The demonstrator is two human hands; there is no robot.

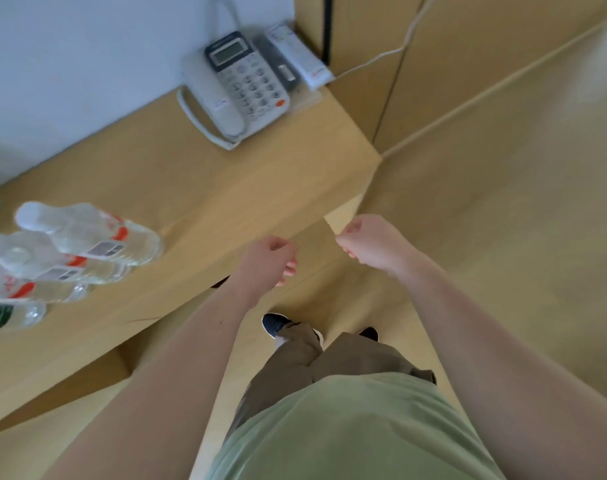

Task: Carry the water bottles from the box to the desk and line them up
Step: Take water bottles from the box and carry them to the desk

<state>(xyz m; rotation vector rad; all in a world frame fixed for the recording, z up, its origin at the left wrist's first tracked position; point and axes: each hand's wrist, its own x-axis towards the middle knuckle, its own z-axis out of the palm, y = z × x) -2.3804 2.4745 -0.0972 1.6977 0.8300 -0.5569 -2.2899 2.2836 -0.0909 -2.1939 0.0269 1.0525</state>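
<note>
Several clear water bottles stand in a row on the wooden desk [205, 188] at the left edge of the view. The farthest bottle [97, 233] and the one beside it [66, 270] have red-and-white labels; the nearest bottle [9, 315] has a green label. My left hand [271, 261] hovers over the desk's front edge, well right of the bottles, fingers loosely curled and holding nothing. My right hand [368, 244] hangs beyond the desk's corner above the floor, also curled and holding nothing. The box is out of view.
A grey desk telephone [239, 84] with a coiled cord and a white remote [297, 57] sit at the desk's far right corner against the wall. A wooden cabinet [364, 46] stands behind. Wood-coloured floor [485, 237] spreads to the right; my feet are below.
</note>
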